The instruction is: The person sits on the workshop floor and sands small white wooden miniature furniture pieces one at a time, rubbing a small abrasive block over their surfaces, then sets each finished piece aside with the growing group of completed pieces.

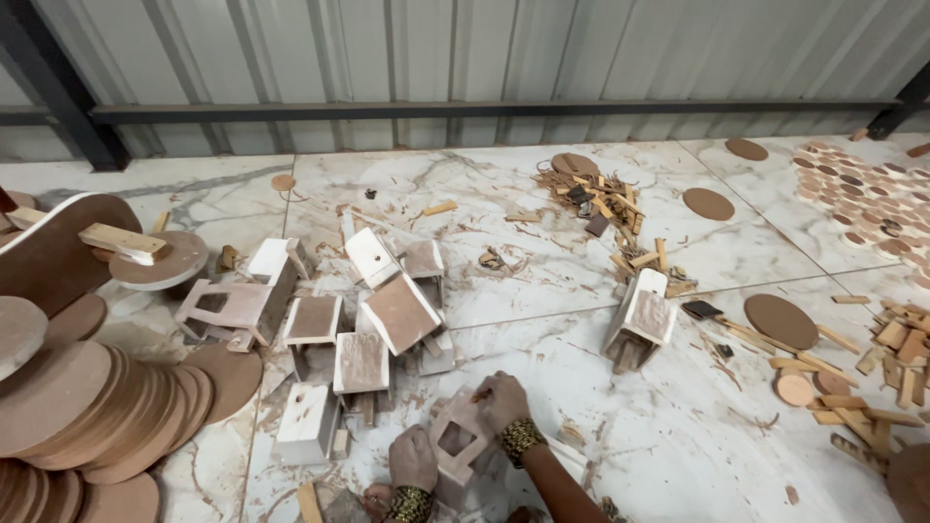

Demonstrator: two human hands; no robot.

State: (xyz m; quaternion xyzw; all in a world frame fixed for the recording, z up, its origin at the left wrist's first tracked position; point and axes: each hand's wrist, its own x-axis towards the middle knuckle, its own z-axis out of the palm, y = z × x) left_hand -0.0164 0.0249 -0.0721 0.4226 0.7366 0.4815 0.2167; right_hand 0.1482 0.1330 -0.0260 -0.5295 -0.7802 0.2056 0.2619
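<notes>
Low in the middle of the head view, a small wooden birdhouse-like box (456, 442) with a square opening rests on the marble floor (542, 329). My left hand (413, 459) presses against its left side. My right hand (501, 400) grips its upper right edge and seems to pinch a small dark tool or nail there. Both wrists wear beaded bands.
Several similar white-and-brown wooden houses (363, 310) lie scattered ahead, one more (638, 321) to the right. Stacks of round brown discs (87, 407) fill the left. Wood strips and discs (872, 358) litter the right; a scrap pile (596, 199) sits near the corrugated metal wall.
</notes>
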